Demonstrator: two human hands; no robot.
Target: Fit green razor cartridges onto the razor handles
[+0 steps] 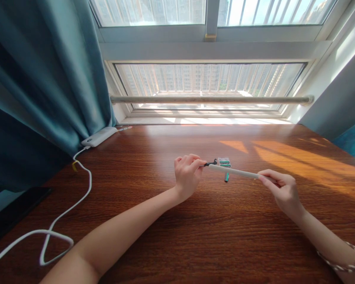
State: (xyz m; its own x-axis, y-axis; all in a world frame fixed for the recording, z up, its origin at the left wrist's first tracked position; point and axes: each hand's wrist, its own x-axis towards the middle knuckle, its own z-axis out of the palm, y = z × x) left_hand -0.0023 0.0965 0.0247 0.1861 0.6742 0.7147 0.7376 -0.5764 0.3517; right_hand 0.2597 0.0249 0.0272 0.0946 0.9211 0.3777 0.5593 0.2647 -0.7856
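My left hand is closed around a dark razor handle, whose black forked tip sticks out to the right past the fingers. My right hand pinches one end of a slim white stick. The stick's other end lies close to my left fingertips and the razor tip; whether they touch I cannot tell. Just behind the stick is a clear pack of green-striped razor cartridges. A single loose cartridge rests on the table below it, partly crossed by the stick.
Brown wooden table runs up to a window with a horizontal rail. At the back left lies a white power strip or adapter with a looping white cable. A blue curtain hangs on the left, above a black-edged object.
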